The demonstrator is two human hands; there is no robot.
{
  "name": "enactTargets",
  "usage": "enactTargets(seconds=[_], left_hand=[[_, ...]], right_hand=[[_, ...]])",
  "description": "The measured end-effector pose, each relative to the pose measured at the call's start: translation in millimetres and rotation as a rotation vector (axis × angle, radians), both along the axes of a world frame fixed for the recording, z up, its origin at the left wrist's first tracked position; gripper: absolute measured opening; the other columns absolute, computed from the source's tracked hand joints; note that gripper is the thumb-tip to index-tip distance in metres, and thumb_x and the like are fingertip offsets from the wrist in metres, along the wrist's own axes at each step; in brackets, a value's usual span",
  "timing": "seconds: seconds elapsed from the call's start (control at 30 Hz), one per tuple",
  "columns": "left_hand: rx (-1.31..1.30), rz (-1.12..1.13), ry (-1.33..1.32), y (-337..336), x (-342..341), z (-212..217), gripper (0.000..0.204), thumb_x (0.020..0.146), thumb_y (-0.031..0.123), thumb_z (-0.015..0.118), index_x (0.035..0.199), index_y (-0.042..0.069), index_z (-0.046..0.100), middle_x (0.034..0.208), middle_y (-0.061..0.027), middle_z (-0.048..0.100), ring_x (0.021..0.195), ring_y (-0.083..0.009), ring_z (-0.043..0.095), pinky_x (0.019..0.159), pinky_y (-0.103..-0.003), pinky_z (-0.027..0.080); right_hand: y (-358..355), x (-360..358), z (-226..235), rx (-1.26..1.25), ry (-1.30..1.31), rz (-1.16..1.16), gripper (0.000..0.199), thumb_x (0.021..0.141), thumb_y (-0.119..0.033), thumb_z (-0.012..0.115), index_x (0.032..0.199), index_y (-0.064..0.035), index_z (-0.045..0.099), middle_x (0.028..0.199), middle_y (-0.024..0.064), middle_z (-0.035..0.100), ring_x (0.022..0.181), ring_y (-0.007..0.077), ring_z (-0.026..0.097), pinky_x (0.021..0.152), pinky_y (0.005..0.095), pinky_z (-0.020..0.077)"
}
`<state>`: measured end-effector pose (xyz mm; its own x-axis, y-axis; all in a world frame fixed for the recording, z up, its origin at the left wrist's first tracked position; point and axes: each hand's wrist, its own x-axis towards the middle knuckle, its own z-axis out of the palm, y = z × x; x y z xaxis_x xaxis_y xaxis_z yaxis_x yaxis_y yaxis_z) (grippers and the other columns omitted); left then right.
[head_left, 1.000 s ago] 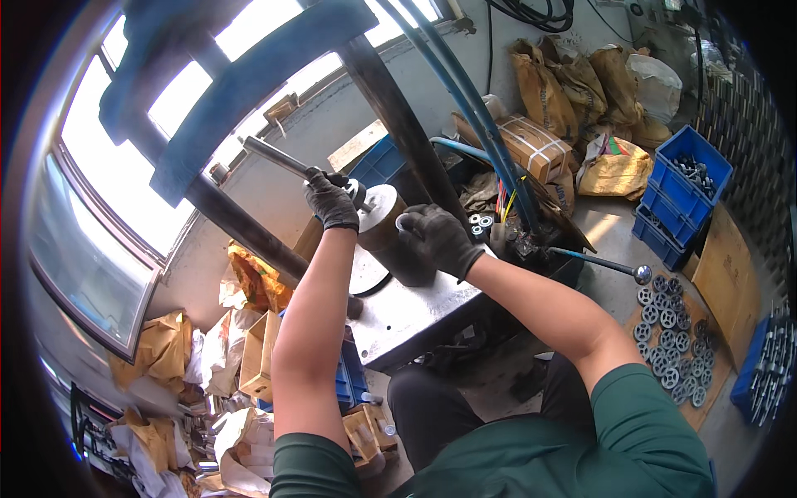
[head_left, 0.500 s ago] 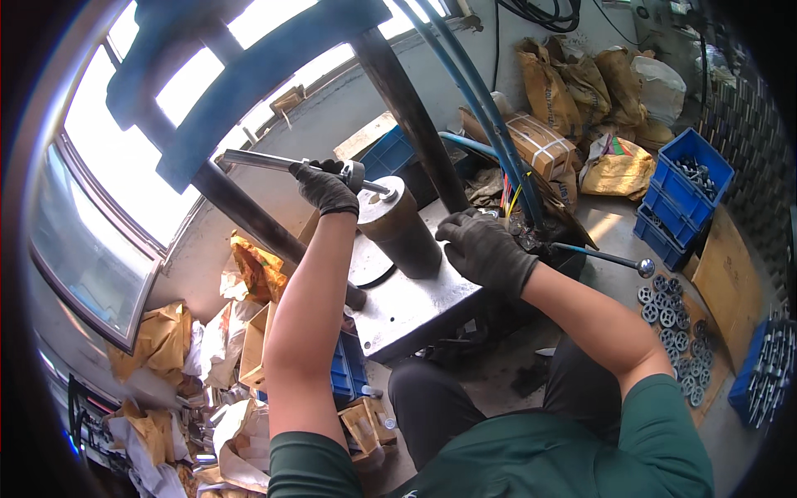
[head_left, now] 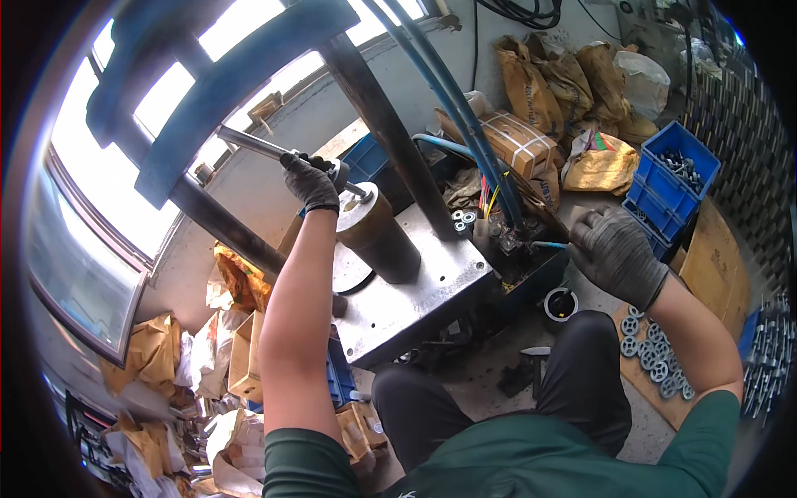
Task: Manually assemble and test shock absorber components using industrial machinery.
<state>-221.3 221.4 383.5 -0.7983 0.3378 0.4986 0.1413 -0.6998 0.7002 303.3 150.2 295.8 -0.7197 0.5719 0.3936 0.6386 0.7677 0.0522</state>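
Observation:
My gloved left hand (head_left: 310, 181) is closed around a shiny metal shaft (head_left: 251, 142). The shaft slants, with a round fitting (head_left: 339, 174) just past my fingers. Its lower end meets the top of a thick dark metal cylinder (head_left: 383, 241), which stands on a steel plate (head_left: 440, 280) of the press. My gloved right hand (head_left: 618, 256) is out to the right, fingers curled over the end of a blue lever (head_left: 549, 245). That hand hides the lever's ball-shaped tip.
The press's blue crossbeam (head_left: 241, 91) and dark column (head_left: 390, 133) rise around the cylinder. Small bearings (head_left: 464, 222) lie on the plate's far edge. Stacked blue crates (head_left: 674, 178) stand right, near wheel-shaped metal parts (head_left: 656, 353) on cardboard. Paper sacks (head_left: 531, 87) line the back wall.
My right hand has moved right, from beside the cylinder to the lever's end. My left hand stays on the shaft at the cylinder. The whole view has shifted slightly.

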Motion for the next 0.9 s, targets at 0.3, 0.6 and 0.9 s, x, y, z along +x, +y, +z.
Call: enactTargets(seconds=[0.3,0.6,0.9], left_hand=[[-0.062,-0.005,0.052,-1,4,-1,0.049,0.108,0.055,0.049,0.087,0.01,0.05,0.064,-0.0028,0.051,0.054,-0.0164,0.053,0.049,-0.033,0.048],[-0.187,-0.076,0.142,10,10,12,0.049,0.107,0.056,0.054,0.087,0.011,0.05,0.063,-0.0027,0.049,0.048,-0.0158,0.05,0.043,-0.032,0.047],[-0.388,-0.115,0.266,31,5,24,0.053,0.107,0.06,0.049,0.089,0.009,0.053,0.062,-0.0023,0.051,0.051,-0.0169,0.054,0.045,-0.037,0.047]], right_hand=[[106,-94,60,0.226,0.445,0.006,0.037,0.094,-0.029,0.071,0.122,-0.0055,0.071,0.11,0.0158,0.073,0.1,0.0352,0.07,0.09,0.0469,0.0558],[120,-101,64,0.149,0.385,-0.064,0.032,0.098,-0.03,0.065,0.118,-0.007,0.073,0.103,0.0167,0.072,0.096,0.0351,0.072,0.088,0.047,0.0576],[65,-69,46,0.201,0.256,-0.049,0.026,0.098,-0.028,0.062,0.1,-0.0028,0.069,0.092,0.0205,0.071,0.085,0.0388,0.073,0.079,0.0498,0.0577]])
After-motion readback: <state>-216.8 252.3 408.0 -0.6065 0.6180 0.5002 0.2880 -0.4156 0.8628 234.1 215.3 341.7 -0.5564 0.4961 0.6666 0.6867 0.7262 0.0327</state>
